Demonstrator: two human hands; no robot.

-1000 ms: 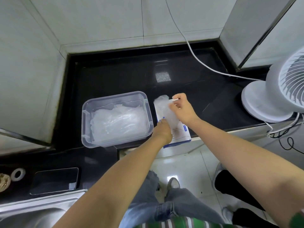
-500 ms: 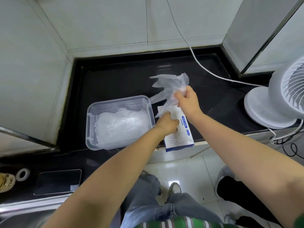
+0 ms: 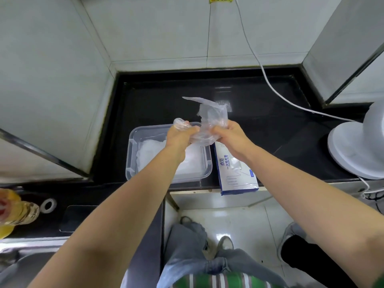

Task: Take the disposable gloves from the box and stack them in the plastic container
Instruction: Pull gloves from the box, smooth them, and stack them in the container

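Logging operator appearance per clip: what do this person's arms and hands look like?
Both forearms are bare, with no watch or bracelet visible. The left hand and right hand wear no gloves, and no rings show. A sliver of green fabric, probably a short sleeve, edges the right arm at the bottom right corner.

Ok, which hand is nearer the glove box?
Right. The right hand holds the glove just over the far end of the glove box; the left hand is over the plastic container.

Container (image 3: 133, 146) on counter (image 3: 158, 100), glove box (image 3: 234, 173) just right of it, fan (image 3: 357, 148) far right; gloves (image 3: 149, 154) inside container.
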